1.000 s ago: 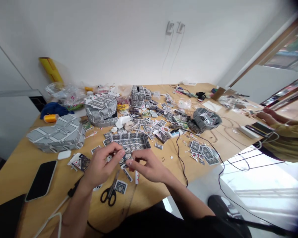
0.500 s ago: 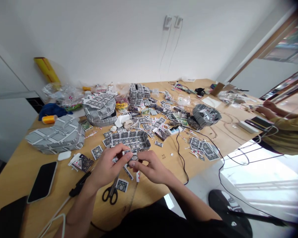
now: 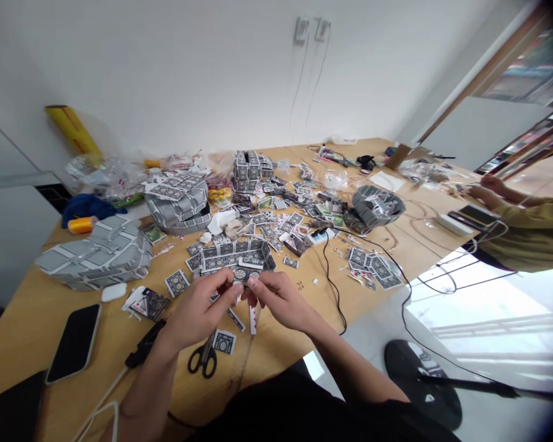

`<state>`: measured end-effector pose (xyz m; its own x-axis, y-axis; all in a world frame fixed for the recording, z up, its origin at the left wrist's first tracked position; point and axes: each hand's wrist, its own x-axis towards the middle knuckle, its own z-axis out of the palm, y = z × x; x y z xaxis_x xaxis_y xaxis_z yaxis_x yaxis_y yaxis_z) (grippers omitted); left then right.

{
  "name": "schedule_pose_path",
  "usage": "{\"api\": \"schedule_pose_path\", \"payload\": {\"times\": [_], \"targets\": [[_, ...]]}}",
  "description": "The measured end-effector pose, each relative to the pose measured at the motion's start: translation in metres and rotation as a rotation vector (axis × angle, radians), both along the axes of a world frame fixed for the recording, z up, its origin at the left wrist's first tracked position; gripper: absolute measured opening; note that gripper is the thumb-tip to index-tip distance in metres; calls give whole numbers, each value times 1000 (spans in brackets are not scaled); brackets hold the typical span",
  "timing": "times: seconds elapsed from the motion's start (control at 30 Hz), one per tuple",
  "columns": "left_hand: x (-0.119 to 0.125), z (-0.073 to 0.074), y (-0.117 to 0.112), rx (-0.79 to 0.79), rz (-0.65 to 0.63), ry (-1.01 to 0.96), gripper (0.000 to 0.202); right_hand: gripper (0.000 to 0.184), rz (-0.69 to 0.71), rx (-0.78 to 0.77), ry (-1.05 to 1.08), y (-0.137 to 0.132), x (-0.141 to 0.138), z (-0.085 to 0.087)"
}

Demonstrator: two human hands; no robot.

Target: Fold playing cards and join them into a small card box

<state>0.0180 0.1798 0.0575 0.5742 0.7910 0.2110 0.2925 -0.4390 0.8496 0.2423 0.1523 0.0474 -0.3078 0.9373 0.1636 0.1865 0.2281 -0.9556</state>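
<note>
My left hand (image 3: 205,313) is closed, its thumb and fingers pinching a small piece of playing card (image 3: 244,275). From the other side my right hand (image 3: 286,301) grips the same piece with bent fingers. Much of the piece is hidden by my fingertips. Just beyond them stands an open box made of patterned playing cards (image 3: 207,261), with a pale strip (image 3: 251,263) inside. Black-handled scissors (image 3: 205,355) lie below my left hand, beside a card (image 3: 224,342). A narrow strip with red marks (image 3: 253,320) rests under my hands.
Several card-covered containers, including a grey lidded one (image 3: 96,255), stand across the table. Loose cards (image 3: 295,222) cover the middle. A phone (image 3: 74,344) and a black glue-gun-like tool (image 3: 145,345) lie left. A black cable (image 3: 329,276) runs right. Another person's sleeve (image 3: 529,236) is at far right.
My fingers have shifted on the card piece and it is tilted, so its patterned face shows less. The whole view has drifted slightly.
</note>
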Motion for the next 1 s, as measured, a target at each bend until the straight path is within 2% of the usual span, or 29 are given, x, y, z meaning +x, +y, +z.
{"api": "schedule_pose_path", "payload": {"times": [0.17, 0.27, 0.4, 0.67, 0.9, 1.0], "targets": [[1, 2, 1, 22, 3, 10, 35, 39, -159, -28, 227, 3, 2, -6], [2, 0, 1, 46, 3, 39, 34, 40, -196, -28, 289, 1, 2, -6], [1, -1, 2, 74, 9, 59, 33, 38, -165, 7, 287, -3, 2, -5], [-2, -1, 2, 113, 23, 86, 31, 34, -211, -52, 311, -2, -1, -9], [1, 1, 0, 100, 15, 77, 37, 34, -160, -126, 356, -5, 1, 0], [1, -1, 0, 74, 41, 37, 33, 35, -148, -144, 369, -6, 1, 4]]}}
